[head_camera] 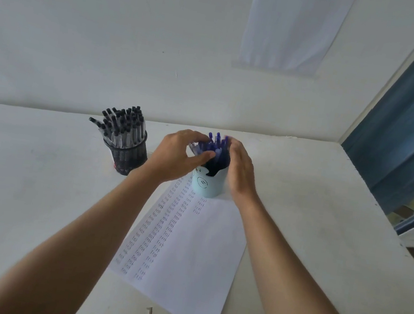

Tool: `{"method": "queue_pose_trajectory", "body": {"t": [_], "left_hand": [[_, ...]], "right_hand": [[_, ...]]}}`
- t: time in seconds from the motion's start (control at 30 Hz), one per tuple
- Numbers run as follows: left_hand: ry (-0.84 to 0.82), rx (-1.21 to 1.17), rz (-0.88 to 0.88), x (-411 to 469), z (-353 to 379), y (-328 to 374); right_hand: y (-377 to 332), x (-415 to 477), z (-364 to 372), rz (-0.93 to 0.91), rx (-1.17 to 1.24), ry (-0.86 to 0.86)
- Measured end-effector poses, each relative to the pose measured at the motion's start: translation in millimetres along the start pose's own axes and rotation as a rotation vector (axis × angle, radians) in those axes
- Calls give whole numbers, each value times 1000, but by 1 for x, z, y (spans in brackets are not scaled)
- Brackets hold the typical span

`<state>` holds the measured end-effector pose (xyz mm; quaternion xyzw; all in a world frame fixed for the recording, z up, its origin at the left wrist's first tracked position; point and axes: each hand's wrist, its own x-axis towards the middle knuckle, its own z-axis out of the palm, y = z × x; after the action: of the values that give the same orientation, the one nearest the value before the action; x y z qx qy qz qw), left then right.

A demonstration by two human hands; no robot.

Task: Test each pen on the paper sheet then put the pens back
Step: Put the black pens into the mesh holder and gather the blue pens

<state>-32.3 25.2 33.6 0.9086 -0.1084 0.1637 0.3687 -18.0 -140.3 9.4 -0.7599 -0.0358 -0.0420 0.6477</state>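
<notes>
The left forearm (98, 221) and right forearm (291, 265), both bare, reach forward and converge, palms turned inward toward each other. The left hand (183, 153) is curled, its thumb stretched out beneath the fingers and pinching the blue pens (214, 145) against the fingertips. The right hand (240, 170) shows its back with a straight wrist; its fingers curve toward the left fingertips and are blurred, so the grip is unreadable.

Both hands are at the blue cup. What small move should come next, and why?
Probably draw one of the pens out with the left hand while the right hand steadies the cup. The left fingers curl round the pens, the right hand lies beside the cup, and the sheet has bare room at its right for a test.
</notes>
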Motion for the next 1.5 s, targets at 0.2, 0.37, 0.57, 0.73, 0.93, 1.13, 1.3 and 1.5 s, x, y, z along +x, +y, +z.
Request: {"method": "queue_pose_trajectory", "body": {"t": [0.2,0.37,0.57,0.73,0.93,1.13,1.3,1.5], "left_hand": [[-30,62,117,-6,7,-1],[31,-294,9,-15,5,-7],[73,-155,-313,-30,24,-36],[-322,301,-107,-45,40,-63],[-269,564,-109,-57,38,-61],[-196,582,-206,-70,39,-61],[-153,582,-215,-72,35,-62],[-45,468,-197,-77,35,-64]], "right_hand": [[14,-14,2,4,19,-61],[16,-8,-12,118,119,-91],[54,-30,-29,67,-654,111],[87,-48,-21,-143,-967,83],[89,-28,-20,-237,-1049,-29],[79,-7,-16,-246,-1027,-82],[79,-3,-8,-245,-987,-113],[69,-7,-1,-164,-852,-91]]}}
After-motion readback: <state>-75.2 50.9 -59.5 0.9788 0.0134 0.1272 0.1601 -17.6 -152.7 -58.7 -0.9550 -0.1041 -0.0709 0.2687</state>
